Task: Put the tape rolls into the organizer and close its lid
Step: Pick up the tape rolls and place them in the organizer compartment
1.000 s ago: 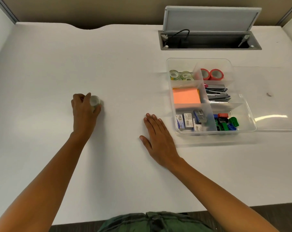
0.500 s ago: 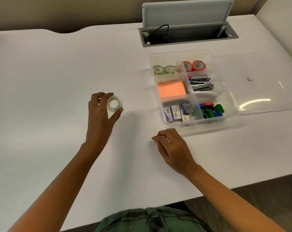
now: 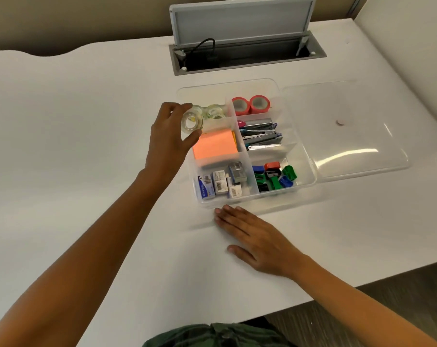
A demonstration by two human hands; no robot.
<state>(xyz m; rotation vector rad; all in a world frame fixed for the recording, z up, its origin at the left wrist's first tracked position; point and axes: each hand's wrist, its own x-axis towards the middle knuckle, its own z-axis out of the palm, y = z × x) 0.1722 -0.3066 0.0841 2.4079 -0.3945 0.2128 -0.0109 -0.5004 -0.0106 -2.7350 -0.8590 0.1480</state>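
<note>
Our left hand (image 3: 168,139) pinches a clear tape roll (image 3: 192,122) between thumb and fingertips, holding it in the air over the organizer's (image 3: 310,180) rim at ten o'clock, right beside the compartment where other clear tape rolls (image 3: 212,111) already lie. Half a second ago this roll hung over bare table (image 3: 74,121) well to the nine o'clock side; we have carried it across. Two red tape rolls (image 3: 250,105) stand at twelve o'clock. Our right hand (image 3: 257,236), curled before, now lies flat and empty, fingertips touching the organizer's six o'clock edge. The lid (image 3: 350,126) lies open at three o'clock.
</note>
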